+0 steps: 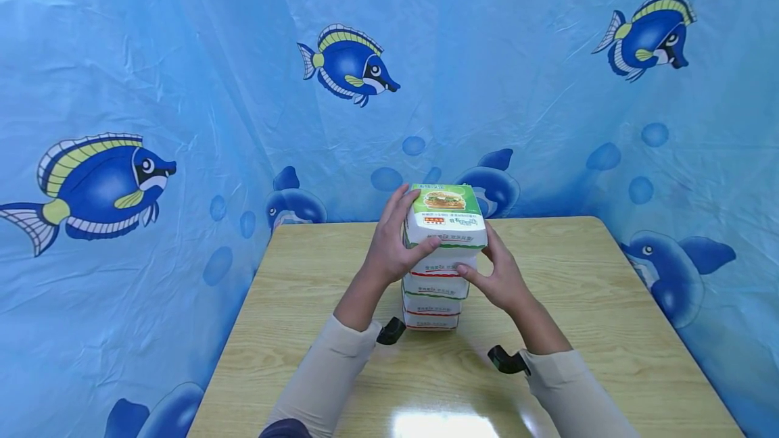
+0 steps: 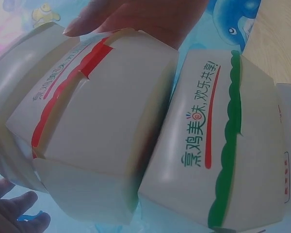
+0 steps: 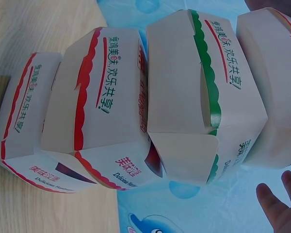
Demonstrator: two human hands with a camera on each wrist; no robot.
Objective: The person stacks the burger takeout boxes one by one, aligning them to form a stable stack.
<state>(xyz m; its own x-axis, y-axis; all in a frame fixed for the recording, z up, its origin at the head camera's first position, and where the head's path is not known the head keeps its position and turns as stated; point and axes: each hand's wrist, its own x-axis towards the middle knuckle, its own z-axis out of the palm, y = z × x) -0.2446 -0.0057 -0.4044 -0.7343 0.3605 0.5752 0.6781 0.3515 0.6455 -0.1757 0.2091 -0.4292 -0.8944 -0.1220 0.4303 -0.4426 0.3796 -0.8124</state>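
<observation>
Several white paper burger boxes stand in a leaning stack, trimmed in red or green. The top burger box (image 1: 444, 228) has a green lid with a burger picture and sits slightly askew. My left hand (image 1: 389, 252) grips its left side, thumb across the front. On the right, my right hand (image 1: 504, 279) holds the upper boxes, its thumb against the front of the second box (image 1: 439, 262). A green-trimmed box (image 2: 189, 126) sits below a red-trimmed box (image 2: 111, 102) in the left wrist view. Lower red-trimmed boxes (image 3: 63, 107) fill the left of the right wrist view.
A light wooden table (image 1: 304, 276) carries the stack near its middle. Close behind and around it hangs a blue curtain (image 1: 462, 39) printed with fish and dolphins. Black wrist mounts (image 1: 508, 360) stick out from the sleeves near the stack's base.
</observation>
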